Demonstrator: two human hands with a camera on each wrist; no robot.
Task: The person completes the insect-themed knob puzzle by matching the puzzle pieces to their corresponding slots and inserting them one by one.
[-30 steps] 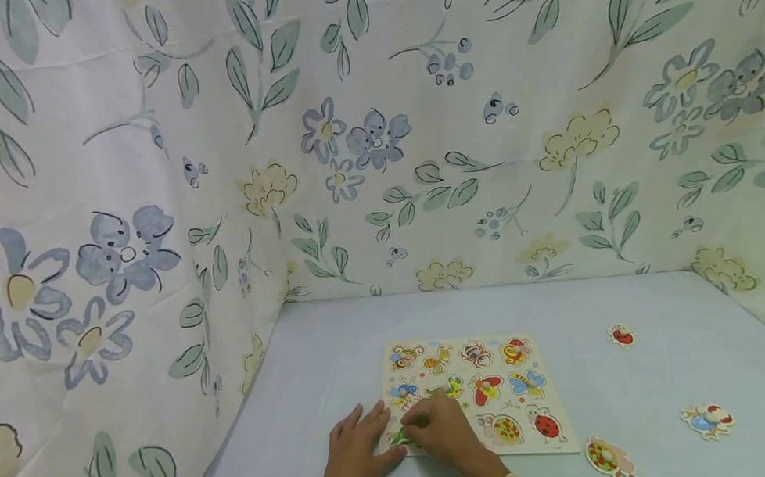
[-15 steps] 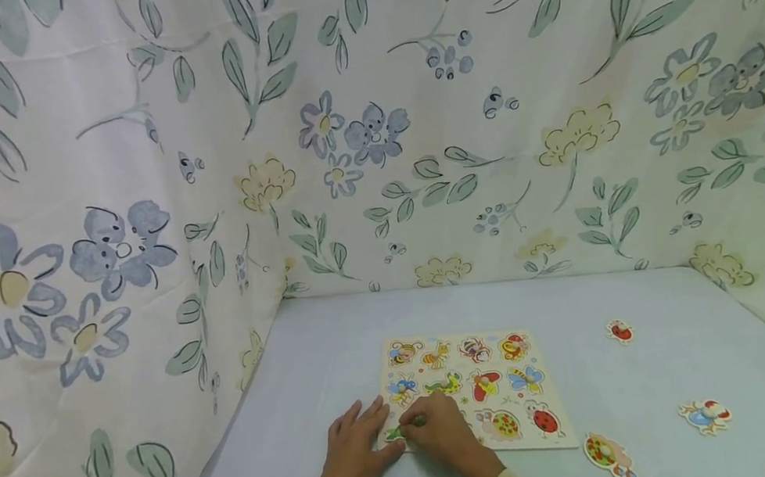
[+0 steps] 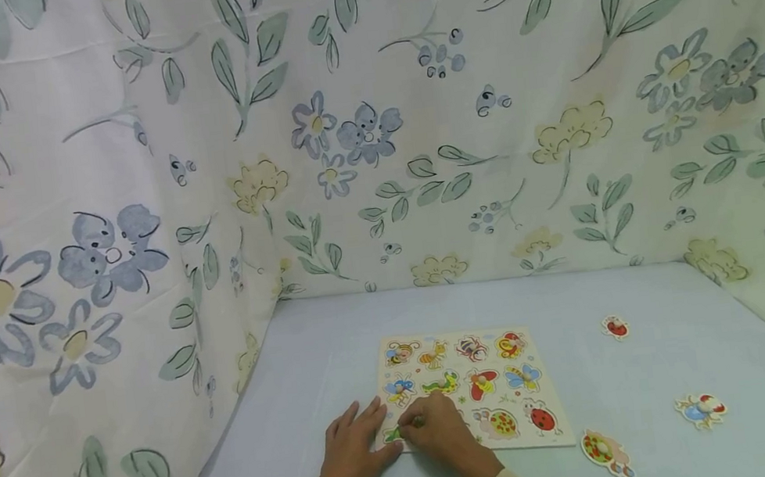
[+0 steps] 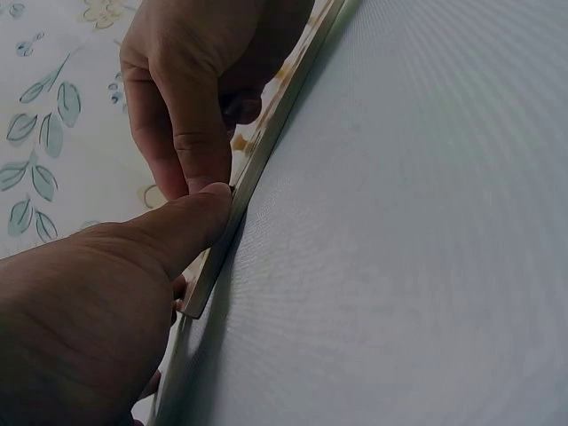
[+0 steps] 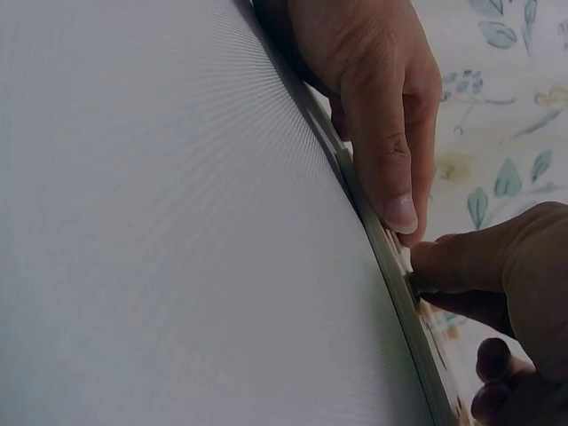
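A wooden peg puzzle board (image 3: 562,432) printed with colourful insects lies on the table in the head view. My left hand (image 3: 353,450) rests along its lower left edge with fingers spread, the thumb on the near rim. At the board's lower left corner, my right hand (image 3: 444,436) pinches a green puzzle piece (image 3: 392,433) between thumb and fingers, mostly hidden by the hand. The left wrist view has the left thumb (image 4: 191,222) touching or nearly touching the right fingertips. From the right wrist, the board's edge (image 5: 390,275) appears side-on under both hands.
To the right of the board lie loose pieces: a small ladybug (image 3: 615,328), a blue-and-red beetle (image 3: 702,411) and a spotted snail-like bug (image 3: 606,454). Floral curtains (image 3: 427,131) hang behind and at both sides of the pale table (image 3: 322,328).
The right fingers shift slightly over the green piece at the lower left corner, uncovering a little more of the board. The left hand stays in place. The head view drifts slightly.
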